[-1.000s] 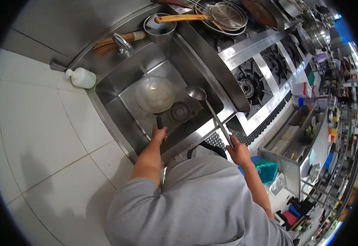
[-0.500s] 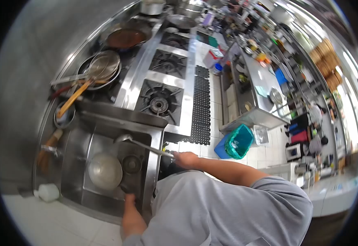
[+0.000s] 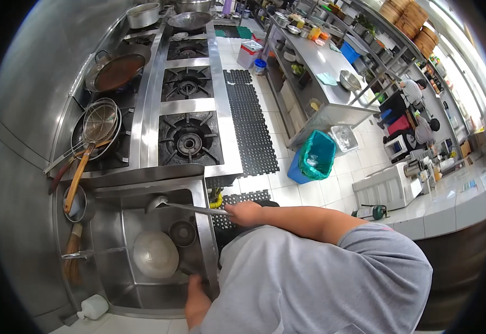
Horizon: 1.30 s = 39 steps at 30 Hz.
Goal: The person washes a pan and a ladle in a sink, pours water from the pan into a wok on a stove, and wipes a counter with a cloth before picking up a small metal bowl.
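Observation:
My right hand (image 3: 245,214) is closed around the handle of a metal ladle (image 3: 195,209), whose bowl hangs over the upper part of the steel sink (image 3: 106,222). Lower down, my left hand (image 3: 196,285) is at the short dark handle of a pale round wok (image 3: 155,255) and appears closed on it; its fingers are partly hidden. The wok rests in the sink beside the round drain (image 3: 182,232).
Along the sink's far edge are a metal pot (image 3: 84,209), a bamboo brush (image 3: 72,250) and a white bottle (image 3: 93,307). Strainers (image 3: 100,119) lie over a pan beside the burners (image 3: 189,142). A lined blue bin (image 3: 316,156) stands behind; two people work farther off.
My view has turned, so the stove and counters appear shifted left and the sink lower. Both hands keep their holds, with the ladle still over the sink.

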### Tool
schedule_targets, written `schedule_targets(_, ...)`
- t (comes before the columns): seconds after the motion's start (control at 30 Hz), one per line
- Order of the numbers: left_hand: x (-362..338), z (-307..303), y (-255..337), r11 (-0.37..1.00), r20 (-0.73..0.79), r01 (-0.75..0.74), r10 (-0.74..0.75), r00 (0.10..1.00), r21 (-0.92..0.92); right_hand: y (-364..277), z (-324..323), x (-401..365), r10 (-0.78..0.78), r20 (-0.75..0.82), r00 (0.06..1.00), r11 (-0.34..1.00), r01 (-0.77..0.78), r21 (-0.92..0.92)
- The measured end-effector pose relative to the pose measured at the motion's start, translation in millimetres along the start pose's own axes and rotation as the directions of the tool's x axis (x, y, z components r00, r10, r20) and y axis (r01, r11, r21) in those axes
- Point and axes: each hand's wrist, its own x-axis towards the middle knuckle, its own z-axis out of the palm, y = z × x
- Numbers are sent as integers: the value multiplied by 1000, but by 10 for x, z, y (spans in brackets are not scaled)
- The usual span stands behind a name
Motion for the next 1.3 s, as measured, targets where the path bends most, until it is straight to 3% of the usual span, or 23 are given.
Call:
schedule_targets(0.33, -2, 159, 56, 999, -234, -31, 26, 972, -20, 21, 26, 6, 42, 4, 999, 999, -42, 6)
schedule_targets(0.53, 59, 40, 138, 1000, -110, -11, 11, 994, -7, 76, 110, 13, -23, -63, 998, 998, 26, 48)
schedule_targets(0.63, 20, 147, 171, 968, -166, 115, -155, 974, -225, 102, 118, 45, -20, -23, 1000, 999, 21, 39)
schedule_targets(0.73, 103, 125, 149, 978, -162, 149, -172, 972, -148, 94, 62, 14, -34, -14, 999, 998, 34, 49)
schedule_targets(0.77, 1, 44, 110, 973, -113, -230, 229, 967, 2, 115, 73, 24, -37, -15, 999, 998, 37, 42)
schedule_targets(0.8, -111, -45, 32, 803, -4, -584, 588, 809, 119, 142, 127, 64, -34, -18, 999, 999, 34, 35)
schedule_targets(0.83, -147, -87, 58, 678, 75, -709, 711, 699, 194, 184, 167, 96, -23, -28, 999, 999, 23, 30)
schedule_targets(0.93, -421, -81, 225, 390, 267, -810, 804, 532, 437, 197, 137, 73, -58, -33, 998, 998, 58, 12)
schedule_targets(1.0, -586, -82, 279, 266, 338, -820, 814, 473, 507, 169, 111, 97, -27, -4, 1000, 1000, 27, 0)
schedule_targets(1.03, -677, -83, 301, 221, 359, -821, 817, 450, 526, 238, 199, 131, -73, -73, 995, 997, 73, -10)
schedule_targets(1.17, -554, -126, 189, 202, 339, -834, 845, 414, 514, 300, 268, 201, -74, -68, 995, 997, 74, -4)
schedule_targets(1.3, -559, -129, 230, 260, 333, -831, 826, 456, 492, 296, 235, 170, -106, -75, 992, 994, 105, -16)
